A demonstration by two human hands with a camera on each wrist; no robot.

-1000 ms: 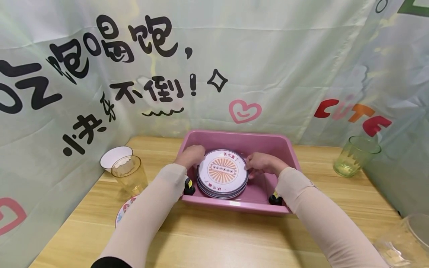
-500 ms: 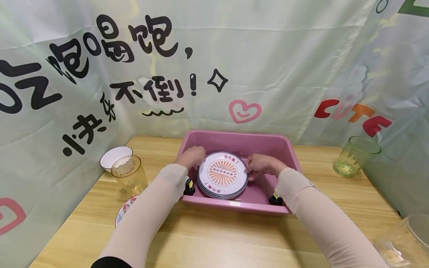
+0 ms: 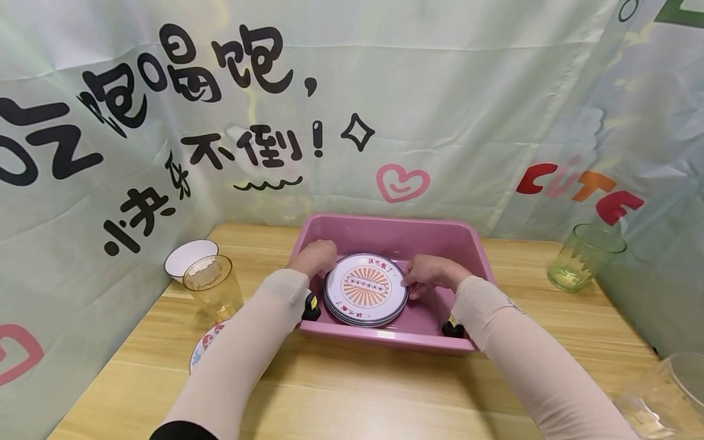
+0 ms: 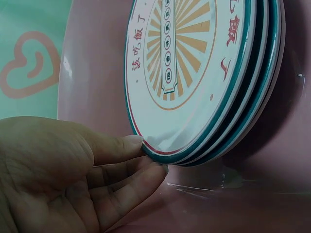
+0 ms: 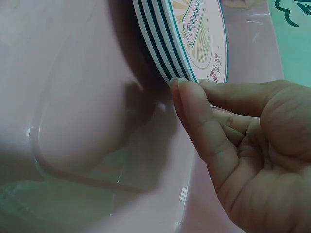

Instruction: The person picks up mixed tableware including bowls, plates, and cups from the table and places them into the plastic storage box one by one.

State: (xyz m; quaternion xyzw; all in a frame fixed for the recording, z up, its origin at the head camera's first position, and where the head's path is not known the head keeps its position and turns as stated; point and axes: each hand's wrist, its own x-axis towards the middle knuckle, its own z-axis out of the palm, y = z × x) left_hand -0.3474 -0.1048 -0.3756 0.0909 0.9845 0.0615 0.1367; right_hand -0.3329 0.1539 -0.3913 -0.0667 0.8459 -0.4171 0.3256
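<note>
A stack of several round white plates (image 3: 367, 289), with dark green rims and an orange sunburst print, lies in the left part of a pink tub (image 3: 440, 225). My left hand (image 3: 316, 260) pinches the edge of the top plate (image 4: 180, 121) at its far left, thumb on the rim and fingertips at the edge below. Opposite, on the right side, my right hand (image 3: 434, 272) pinches the rim between thumb and fingertips. In the right wrist view the fingertips meet the edges of the stacked plates (image 5: 163, 43). How many plates each hand grips cannot be told.
To the left stand a white bowl (image 3: 190, 258), an amber cup (image 3: 216, 290) and a patterned plate (image 3: 202, 348) partly behind my left sleeve. A green cup (image 3: 584, 260) is at the far right, a clear cup (image 3: 668, 397) nearer. Printed cloth hangs behind the table (image 3: 352, 397).
The far edge of the top plate has sunk a little, so the stack looks lower and flatter. My right hand has come down slightly with it; my left hand hardly moves.
</note>
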